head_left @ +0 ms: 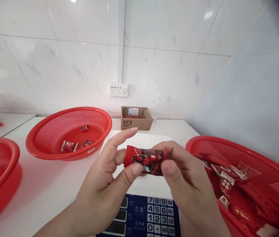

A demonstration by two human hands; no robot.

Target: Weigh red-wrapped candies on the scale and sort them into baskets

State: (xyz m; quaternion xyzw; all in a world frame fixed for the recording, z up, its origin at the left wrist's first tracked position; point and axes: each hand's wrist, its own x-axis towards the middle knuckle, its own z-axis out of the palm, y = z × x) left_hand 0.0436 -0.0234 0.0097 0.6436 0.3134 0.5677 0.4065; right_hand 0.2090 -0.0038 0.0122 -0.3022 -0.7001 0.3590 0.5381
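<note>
Between my two hands is a small dark red snack packet (155, 159) with a crimped bright red end and black and white lettering. My left hand (107, 177) pinches its left part, thumb across the front, index finger raised off it. Thumb and fingers of my right hand (183, 177) close on the packet's right end. Both hands hold it above a digital scale (139, 217) with a blue number keypad, partly hidden by my wrists. Close to my right hand stands a red plastic basket (203, 141) filled with red snack packets (228, 184).
A red perforated basket (45, 131) at left holds a few packets (69, 146). Another red basket (1, 184) is cut off at the left edge. An open cardboard box (139, 124) stands by the tiled wall, below a socket (119, 89).
</note>
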